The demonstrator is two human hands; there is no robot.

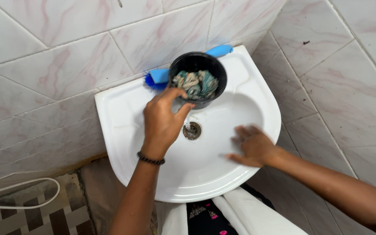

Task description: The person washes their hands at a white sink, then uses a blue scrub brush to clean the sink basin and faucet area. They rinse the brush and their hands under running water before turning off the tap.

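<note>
Black cup (198, 78) with cloth (195, 83) is pinched by left hand (162, 122); right hand (253, 146), spread flat, empty, rubs sink (122, 113); rim should be kept level.

A: Sink (122, 104) looks glazed ceramic, white, glossy, smooth. Drain (192, 130) is metal, dull.

B: Cup (217, 72)?

A: Black plastic, slight sheen. Rag (196, 84) inside is cloth, crumpled, matt, teal and beige. Left hand (162, 119) grips the cup rim.

B: Brush (188, 65) behind it?

A: Blue plastic, smooth; bristles look synthetic.

B: Walls?

A: Tiles (57, 69), glossy, pink marbled veining, some dirt specks. Floor (44, 217) is patterned, matt. Bracelet (150, 159): dark beads, glossy.
</note>
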